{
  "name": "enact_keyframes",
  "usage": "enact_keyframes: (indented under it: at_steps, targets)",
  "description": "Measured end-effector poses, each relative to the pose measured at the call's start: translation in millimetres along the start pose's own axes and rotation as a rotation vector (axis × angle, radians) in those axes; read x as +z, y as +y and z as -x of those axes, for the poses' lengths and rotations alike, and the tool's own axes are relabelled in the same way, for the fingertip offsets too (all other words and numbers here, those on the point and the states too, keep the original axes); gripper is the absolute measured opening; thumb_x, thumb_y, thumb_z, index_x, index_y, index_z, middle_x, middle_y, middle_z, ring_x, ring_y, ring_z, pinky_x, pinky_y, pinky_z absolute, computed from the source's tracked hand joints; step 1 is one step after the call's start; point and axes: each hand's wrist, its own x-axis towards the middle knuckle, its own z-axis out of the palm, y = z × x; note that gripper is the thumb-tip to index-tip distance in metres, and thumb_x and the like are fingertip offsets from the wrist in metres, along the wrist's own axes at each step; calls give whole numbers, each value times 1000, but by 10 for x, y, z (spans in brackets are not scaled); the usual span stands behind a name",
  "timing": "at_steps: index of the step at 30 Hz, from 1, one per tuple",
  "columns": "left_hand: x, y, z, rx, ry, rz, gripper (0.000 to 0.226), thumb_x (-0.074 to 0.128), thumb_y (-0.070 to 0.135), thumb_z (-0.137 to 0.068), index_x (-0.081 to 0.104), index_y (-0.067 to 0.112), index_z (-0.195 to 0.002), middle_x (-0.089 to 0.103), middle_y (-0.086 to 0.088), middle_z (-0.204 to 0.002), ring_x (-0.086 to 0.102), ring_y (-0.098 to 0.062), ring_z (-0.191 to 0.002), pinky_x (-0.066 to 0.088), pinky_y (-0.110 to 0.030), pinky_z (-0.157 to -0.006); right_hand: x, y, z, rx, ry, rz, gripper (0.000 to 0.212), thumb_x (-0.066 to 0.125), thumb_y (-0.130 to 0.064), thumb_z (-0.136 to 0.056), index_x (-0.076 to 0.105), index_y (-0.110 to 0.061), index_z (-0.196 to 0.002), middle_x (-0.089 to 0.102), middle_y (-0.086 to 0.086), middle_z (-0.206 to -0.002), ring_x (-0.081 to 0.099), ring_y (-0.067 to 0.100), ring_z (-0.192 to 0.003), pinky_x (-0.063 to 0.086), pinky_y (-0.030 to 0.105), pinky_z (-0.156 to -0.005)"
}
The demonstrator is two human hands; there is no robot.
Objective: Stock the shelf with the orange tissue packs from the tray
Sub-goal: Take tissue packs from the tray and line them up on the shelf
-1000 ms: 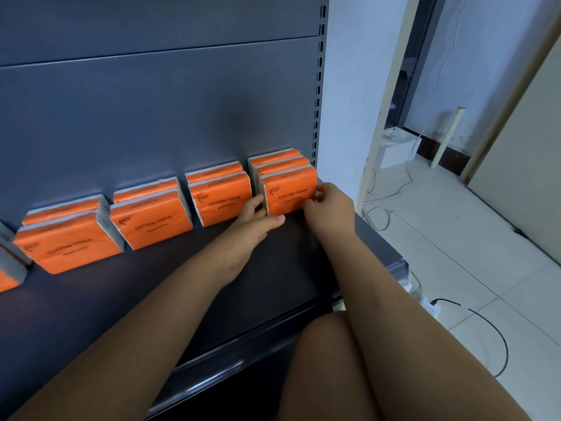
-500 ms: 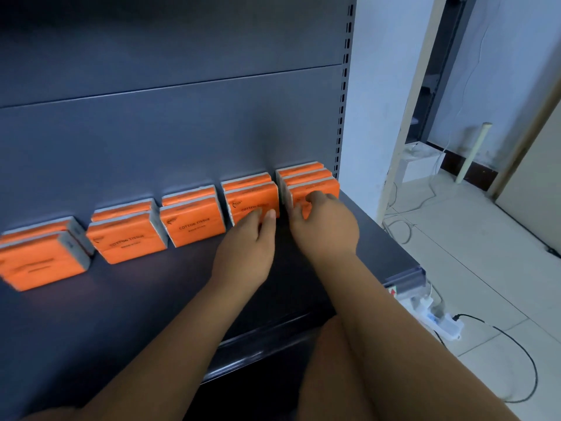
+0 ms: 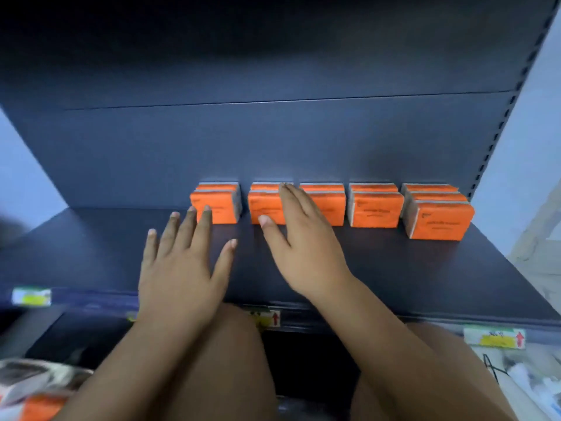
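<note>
Since my left hand [image 3: 182, 262] and right hand [image 3: 303, 247] are flat and empty, I'd gently square the orange tissue packs' [image 3: 375, 209] near faces.

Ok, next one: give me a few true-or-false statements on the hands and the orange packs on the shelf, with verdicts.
1. Five groups of orange tissue packs stand in a row at the back of the shelf. True.
2. The left hand grips a pack. False: its fingers are spread straight and hold nothing.
3. The right hand is open, its fingers stretched toward the packs. True.
4. The rightmost group holds a single pack. False: three packs show there, one behind another.
</note>
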Motion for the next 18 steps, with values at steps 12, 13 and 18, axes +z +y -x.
enact_keyframes:
  at_steps: [12, 13, 18]
  targets:
    - [-512, -1938, 1749, -591, -45, -156, 78, 21, 65, -97, 35, 20, -160, 33, -6, -167, 22, -29, -157, 16, -49, -126, 1798, -2252, 681, -389, -394, -250, 61, 51, -44, -101, 45, -7, -150, 46, 12, -156, 36, 30, -147, 32, 43, -120]
    - [-508, -2064, 1888, -632, -58, -159, 79, 22, 65, -98, 33, 20, -160, 32, -6, -168, 21, -29, -157, 15, -48, -126, 1971, -2342, 747, -392, -449, -258, 59, 52, -43, -102, 46, -7, -148, 47, 12, -154, 38, 29, -145, 33, 43, -119]
    - [-448, -2544, 2399, -805, -109, -135, 72, 28, 64, -104, 32, 21, -161, 30, -4, -168, 17, -26, -159, 16, -46, -127, 2615, -2432, 940, -401, -742, -162, 52, 53, -39, -103, 49, -9, -144, 48, 12, -150, 44, 31, -139, 40, 44, -112]
